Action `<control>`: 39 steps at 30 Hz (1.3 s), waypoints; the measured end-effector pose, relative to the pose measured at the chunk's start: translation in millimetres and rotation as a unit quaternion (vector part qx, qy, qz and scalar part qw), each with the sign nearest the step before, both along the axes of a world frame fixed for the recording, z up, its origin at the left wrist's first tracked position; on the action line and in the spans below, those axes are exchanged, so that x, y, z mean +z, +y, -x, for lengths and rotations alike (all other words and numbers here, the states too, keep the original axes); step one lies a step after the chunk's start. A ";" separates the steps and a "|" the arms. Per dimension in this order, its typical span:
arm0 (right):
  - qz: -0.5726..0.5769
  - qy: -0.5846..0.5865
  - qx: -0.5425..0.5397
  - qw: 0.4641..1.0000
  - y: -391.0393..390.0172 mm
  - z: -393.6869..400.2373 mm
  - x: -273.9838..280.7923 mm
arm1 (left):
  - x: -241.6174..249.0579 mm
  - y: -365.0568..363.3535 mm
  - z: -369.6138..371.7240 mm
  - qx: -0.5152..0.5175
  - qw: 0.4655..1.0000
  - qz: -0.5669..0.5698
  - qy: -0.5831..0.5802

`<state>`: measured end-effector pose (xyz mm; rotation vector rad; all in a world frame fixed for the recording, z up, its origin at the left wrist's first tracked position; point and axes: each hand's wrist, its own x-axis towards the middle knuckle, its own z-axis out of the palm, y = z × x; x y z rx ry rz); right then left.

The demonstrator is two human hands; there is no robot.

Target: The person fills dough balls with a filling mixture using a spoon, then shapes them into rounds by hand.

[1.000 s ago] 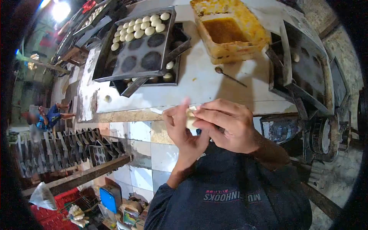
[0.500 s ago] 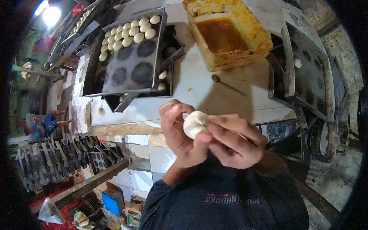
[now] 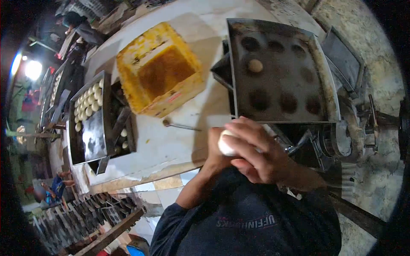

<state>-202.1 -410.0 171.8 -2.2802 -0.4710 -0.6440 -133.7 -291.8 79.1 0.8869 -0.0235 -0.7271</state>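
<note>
Head camera, looking down past my chest: both my hands meet at the middle of the frame, just above my dark shirt (image 3: 247,222). My right hand (image 3: 260,153) lies on top, its fingers (image 3: 245,130) curled over a white dough ball (image 3: 225,144), so only the left edge of the dough shows. My left hand (image 3: 213,155) sits under and behind it, mostly hidden; what I see of it is cupped against the dough from below. So both hands are closed around the same ball, held in the air in front of the counter edge rather than resting on anything.

Above my hands, at the upper right of the frame, a dark metal baking tray (image 3: 324,85) lies flat, with round greased patches and one single dough ball (image 3: 255,65) near its upper left corner. To the left of that tray, at top centre, stands a yellow tub (image 3: 188,87) with brown filling (image 3: 164,70) inside. A small spoon (image 3: 179,125) lies on the white counter (image 3: 166,145) just below the tub. Further left, a second tray (image 3: 92,141) carries rows of shaped dough balls (image 3: 87,102) at its upper end. Racks of empty trays (image 3: 85,213) stand at the lower left.
</note>
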 end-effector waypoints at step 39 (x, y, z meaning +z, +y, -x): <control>-0.041 0.051 -0.060 0.996 179.1 -116.7 -29.1 | -47.9 370.1 -418.1 0.166 0.526 -0.728 -0.408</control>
